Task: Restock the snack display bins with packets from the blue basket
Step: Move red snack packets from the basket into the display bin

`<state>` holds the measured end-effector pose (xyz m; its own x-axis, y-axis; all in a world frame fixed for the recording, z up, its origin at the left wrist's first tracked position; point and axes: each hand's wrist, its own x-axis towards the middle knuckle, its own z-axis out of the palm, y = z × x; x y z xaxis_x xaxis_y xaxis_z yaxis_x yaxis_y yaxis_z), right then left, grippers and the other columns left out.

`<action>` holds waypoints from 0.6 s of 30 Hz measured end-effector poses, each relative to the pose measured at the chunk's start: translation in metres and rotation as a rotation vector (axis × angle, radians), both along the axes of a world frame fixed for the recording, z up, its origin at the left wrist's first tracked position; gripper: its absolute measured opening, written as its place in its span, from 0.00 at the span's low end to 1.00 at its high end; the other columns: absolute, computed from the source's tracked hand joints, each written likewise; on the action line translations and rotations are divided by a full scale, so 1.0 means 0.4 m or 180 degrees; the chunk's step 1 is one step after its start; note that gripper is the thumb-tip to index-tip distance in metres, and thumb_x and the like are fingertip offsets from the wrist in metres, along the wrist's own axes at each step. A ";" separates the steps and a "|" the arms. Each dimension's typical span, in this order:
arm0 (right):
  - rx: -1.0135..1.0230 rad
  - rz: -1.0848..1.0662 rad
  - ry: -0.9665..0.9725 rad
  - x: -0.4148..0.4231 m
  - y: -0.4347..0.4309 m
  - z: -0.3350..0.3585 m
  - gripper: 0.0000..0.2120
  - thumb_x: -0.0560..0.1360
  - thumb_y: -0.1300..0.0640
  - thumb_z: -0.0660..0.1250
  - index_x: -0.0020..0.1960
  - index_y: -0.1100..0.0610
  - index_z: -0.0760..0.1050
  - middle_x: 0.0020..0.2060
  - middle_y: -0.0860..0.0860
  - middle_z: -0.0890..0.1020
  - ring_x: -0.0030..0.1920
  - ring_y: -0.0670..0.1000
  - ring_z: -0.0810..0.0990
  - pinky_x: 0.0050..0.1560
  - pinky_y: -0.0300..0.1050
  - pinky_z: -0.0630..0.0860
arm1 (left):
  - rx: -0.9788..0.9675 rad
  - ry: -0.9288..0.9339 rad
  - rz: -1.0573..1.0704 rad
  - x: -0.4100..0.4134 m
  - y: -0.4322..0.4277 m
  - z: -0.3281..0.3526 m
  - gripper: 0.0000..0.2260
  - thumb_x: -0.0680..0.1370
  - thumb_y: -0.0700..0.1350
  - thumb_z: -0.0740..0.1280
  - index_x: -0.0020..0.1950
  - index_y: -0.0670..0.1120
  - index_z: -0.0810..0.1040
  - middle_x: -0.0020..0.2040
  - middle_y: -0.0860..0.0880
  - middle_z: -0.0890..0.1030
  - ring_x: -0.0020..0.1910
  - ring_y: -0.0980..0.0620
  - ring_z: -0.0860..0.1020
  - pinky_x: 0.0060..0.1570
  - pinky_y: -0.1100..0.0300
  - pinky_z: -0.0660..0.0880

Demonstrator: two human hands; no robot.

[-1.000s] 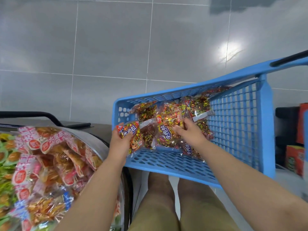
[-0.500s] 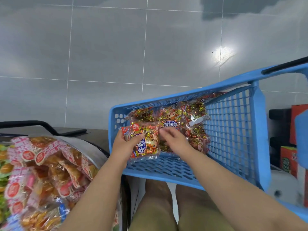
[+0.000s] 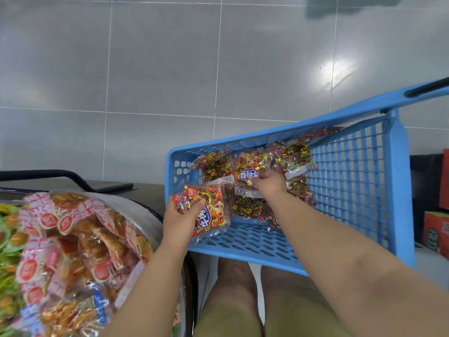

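Head: left hand (image 3: 178, 221) grips packets (image 3: 206, 210); right hand (image 3: 268, 187) in blue basket (image 3: 396, 190)

My forearms are bare as far up as they show, as are my left hand (image 3: 180, 220) and right hand (image 3: 270, 188), which have short, rounded fingers (image 3: 196, 205). Below the blue basket (image 3: 398, 190), my bare knees (image 3: 233, 271) stick out from olive-khaki shorts (image 3: 226, 321).
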<state>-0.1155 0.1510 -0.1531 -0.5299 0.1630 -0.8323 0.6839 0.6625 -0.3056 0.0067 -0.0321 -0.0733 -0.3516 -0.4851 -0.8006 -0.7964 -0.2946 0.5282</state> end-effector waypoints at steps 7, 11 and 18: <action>-0.0817 -0.0660 0.0704 0.028 0.046 0.149 0.07 0.72 0.54 0.71 0.43 0.48 0.72 0.46 0.46 0.78 0.44 0.51 0.78 0.44 0.48 0.77 | -0.0317 0.0146 0.0121 0.004 0.012 0.066 0.15 0.73 0.45 0.74 0.53 0.55 0.71 0.49 0.51 0.81 0.44 0.51 0.82 0.41 0.57 0.78; -0.1267 -0.0463 0.0844 0.024 0.081 0.281 0.09 0.71 0.51 0.72 0.45 0.39 0.74 0.43 0.35 0.75 0.46 0.42 0.78 0.42 0.43 0.79 | -0.0298 0.0280 0.0294 0.012 0.031 0.135 0.18 0.73 0.46 0.74 0.58 0.51 0.72 0.52 0.47 0.82 0.47 0.47 0.82 0.49 0.50 0.80; -0.2165 -0.0257 0.0957 0.015 0.092 0.498 0.11 0.69 0.57 0.74 0.48 0.47 0.76 0.37 0.32 0.82 0.38 0.31 0.79 0.31 0.24 0.72 | -0.0234 0.0511 0.0807 0.068 0.076 0.296 0.33 0.72 0.49 0.75 0.73 0.47 0.65 0.64 0.45 0.77 0.57 0.45 0.79 0.59 0.46 0.76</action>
